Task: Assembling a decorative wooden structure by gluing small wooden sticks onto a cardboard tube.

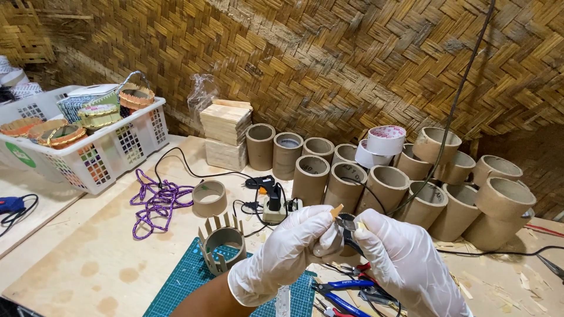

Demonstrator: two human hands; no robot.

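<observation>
Head view, hands: Two hands in white gloves meet at near centre, above the worktop [88,258]. The left hand [288,249] pinches a small wooden stick [336,211] between thumb and fingertips; its tan tip pokes up just above the glove.
Head view, cutter: The right hand [405,264] is clenched around a small dark-handled cutter [348,230], whose metal head sits touching or just beside the stick. Whether the blades are already biting, I cannot tell.
Head view, near worktop: A green cutting mat [182,287] lies near left. On it stands a short cardboard ring [222,245] with wooden sticks glued upright round its outside. Blue-handled pliers [343,289] lie just below the hands.
Head view, middle worktop: A black glue gun [265,185] rests beside a power strip [277,208]. A plain cardboard ring [209,198] and a purple cord [157,202] lie to the left.
Head view, far side: Many upright cardboard tubes [388,188] line the woven bamboo wall [329,58], with rolls of tape [385,140] on top. A stack of wooden sticks [226,123] stands far left of them, and a white basket [100,155] of finished pieces farther left.
Doing it well: In my judgement, the stick should be gripped close to the cut, fingertips clear of the blades, with the cutter square across it so the end comes off clean.
</observation>
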